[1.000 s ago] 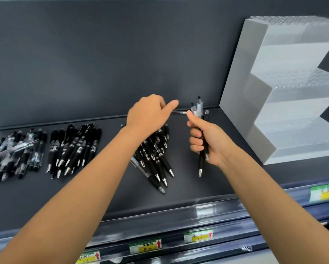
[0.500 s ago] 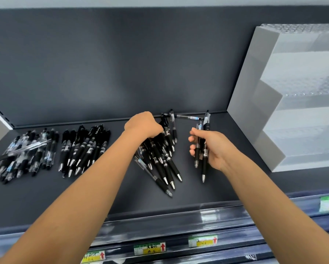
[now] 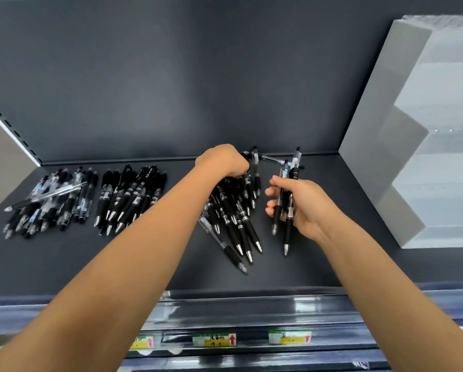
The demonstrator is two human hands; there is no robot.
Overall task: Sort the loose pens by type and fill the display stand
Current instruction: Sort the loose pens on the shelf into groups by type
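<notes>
A heap of clear pens point(image 3: 45, 202) lies at the left, tips pointing near. Just right of it lies a heap of black pens point(image 3: 131, 197). In the middle a mixed pile point(image 3: 233, 221) fans out, tips near. The right hand point(image 3: 308, 208) grips a small bunch point(image 3: 286, 210), tips down. A white stepped display stand point(image 3: 386, 157) stands at the right.
</notes>
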